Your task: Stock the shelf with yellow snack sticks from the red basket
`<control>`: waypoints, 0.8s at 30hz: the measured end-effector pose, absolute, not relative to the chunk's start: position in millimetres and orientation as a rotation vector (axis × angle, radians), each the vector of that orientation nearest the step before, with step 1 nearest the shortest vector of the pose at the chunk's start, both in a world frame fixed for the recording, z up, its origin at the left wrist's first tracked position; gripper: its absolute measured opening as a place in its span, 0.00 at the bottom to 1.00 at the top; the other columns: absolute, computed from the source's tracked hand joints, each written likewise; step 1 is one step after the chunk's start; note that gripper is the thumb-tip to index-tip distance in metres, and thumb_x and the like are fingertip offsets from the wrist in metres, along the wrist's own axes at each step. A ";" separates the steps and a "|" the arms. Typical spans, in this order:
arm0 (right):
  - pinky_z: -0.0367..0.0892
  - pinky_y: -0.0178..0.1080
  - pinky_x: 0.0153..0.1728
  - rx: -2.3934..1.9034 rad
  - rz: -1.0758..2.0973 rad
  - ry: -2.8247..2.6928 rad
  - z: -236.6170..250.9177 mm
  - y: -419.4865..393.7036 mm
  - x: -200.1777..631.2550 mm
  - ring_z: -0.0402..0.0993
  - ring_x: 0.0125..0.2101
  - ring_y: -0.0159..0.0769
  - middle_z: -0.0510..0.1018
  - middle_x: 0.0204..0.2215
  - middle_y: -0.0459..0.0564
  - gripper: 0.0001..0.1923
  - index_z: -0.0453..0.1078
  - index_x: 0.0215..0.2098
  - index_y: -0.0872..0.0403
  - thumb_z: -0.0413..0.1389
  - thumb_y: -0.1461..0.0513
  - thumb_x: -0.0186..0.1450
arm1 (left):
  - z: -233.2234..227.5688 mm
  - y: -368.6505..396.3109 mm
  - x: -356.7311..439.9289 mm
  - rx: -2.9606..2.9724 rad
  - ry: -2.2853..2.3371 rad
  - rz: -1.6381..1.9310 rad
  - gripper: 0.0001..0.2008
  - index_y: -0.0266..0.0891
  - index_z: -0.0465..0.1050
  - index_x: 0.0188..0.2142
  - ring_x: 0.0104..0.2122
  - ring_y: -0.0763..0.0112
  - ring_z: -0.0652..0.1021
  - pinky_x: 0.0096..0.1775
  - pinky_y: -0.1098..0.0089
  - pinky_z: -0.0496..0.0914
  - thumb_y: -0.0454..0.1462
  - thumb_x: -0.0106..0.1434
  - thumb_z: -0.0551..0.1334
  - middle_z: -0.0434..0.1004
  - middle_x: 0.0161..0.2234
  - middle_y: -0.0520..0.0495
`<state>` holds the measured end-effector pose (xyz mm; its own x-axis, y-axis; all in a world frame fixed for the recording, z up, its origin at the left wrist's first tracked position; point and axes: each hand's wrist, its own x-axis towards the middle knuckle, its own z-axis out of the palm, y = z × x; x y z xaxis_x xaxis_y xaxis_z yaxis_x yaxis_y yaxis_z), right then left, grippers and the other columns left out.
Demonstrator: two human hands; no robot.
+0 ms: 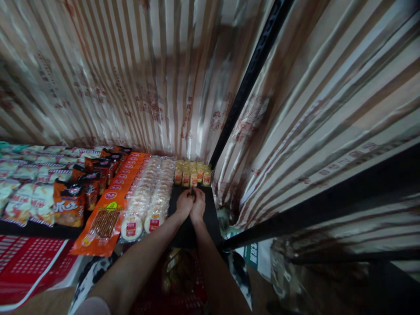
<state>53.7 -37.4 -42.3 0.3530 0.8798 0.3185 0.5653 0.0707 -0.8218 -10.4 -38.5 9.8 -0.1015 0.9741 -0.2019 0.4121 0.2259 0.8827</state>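
- Reaching forward from the bottom edge, two bare forearms run up toward the middle of the view, meeting above a dark shelf surface.
- Beneath the forearms, at about 6 o'clock, sits a blurred red and gold bundle; what it is cannot be told.
- At 8 o'clock lies a red patterned sheet, well apart from the hands.
- The left hand and the right hand touch each other, knuckles side by side, fingers curled in.
- Both grips are pressed together around something small and dark at the fingertips, at 12 o'clock of the hands; it is too small to name, so whether it is truly pinched cannot be told.
- Just beside the left hand, at its 9 o'clock, lie clear packs of round rice crackers in two rows running away from the camera.
- Left of these, a long orange snack packet row lies touching the cracker packs.
- Further toward 9 o'clock stand dark orange bags, then pale packets.
- Just past the fingertips, at 12 o'clock, a short row of small yellow packets stands against the back.
- Behind everything hangs a striped curtain, crossed by a black shelf post slanting toward 1 o'clock.
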 end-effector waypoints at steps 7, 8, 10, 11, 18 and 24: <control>0.63 0.34 0.44 -1.603 0.519 -1.323 -37.7 -71.6 48.3 0.68 0.41 0.33 0.72 0.41 0.52 0.19 0.71 0.43 0.55 0.45 0.67 0.57 | 8.1 -70.5 -15.5 1.339 1.745 0.749 0.13 0.39 0.72 0.41 0.40 0.70 0.75 0.40 0.74 0.66 0.34 0.59 0.53 0.77 0.41 0.45; 0.63 0.34 0.44 -1.606 0.534 -1.325 -37.9 -75.9 48.0 0.68 0.40 0.33 0.72 0.41 0.52 0.18 0.71 0.43 0.55 0.46 0.67 0.57 | 8.8 -75.4 -16.7 1.351 1.754 0.742 0.13 0.39 0.72 0.42 0.41 0.70 0.75 0.40 0.74 0.66 0.34 0.59 0.53 0.77 0.41 0.45; 0.62 0.34 0.44 -1.610 0.550 -1.343 -38.5 -84.4 47.5 0.68 0.40 0.33 0.72 0.41 0.52 0.18 0.71 0.42 0.55 0.46 0.67 0.57 | 10.4 -85.3 -18.9 1.375 1.762 0.732 0.13 0.39 0.72 0.41 0.40 0.69 0.75 0.41 0.73 0.66 0.34 0.60 0.53 0.77 0.41 0.45; 0.62 0.34 0.44 -1.612 0.549 -1.355 -38.9 -88.8 47.0 0.68 0.40 0.33 0.72 0.41 0.52 0.18 0.71 0.43 0.56 0.46 0.67 0.57 | 11.1 -90.2 -20.0 1.384 1.765 0.728 0.13 0.38 0.72 0.41 0.40 0.69 0.75 0.41 0.73 0.66 0.34 0.59 0.52 0.77 0.40 0.45; 0.62 0.37 0.46 -1.622 0.523 -1.430 -43.0 -121.0 41.1 0.67 0.42 0.35 0.72 0.42 0.52 0.19 0.70 0.44 0.56 0.45 0.66 0.58 | 7.8 -120.2 -25.9 1.439 1.797 0.713 0.13 0.37 0.74 0.37 0.38 0.69 0.75 0.39 0.73 0.66 0.33 0.59 0.51 0.77 0.38 0.44; 0.61 0.37 0.45 -1.603 0.488 -1.468 -49.0 -144.1 35.9 0.67 0.41 0.36 0.73 0.40 0.54 0.17 0.71 0.43 0.57 0.45 0.65 0.60 | -0.6 -144.1 -31.5 1.476 1.820 0.756 0.13 0.37 0.74 0.35 0.37 0.70 0.75 0.39 0.73 0.65 0.33 0.59 0.51 0.76 0.37 0.43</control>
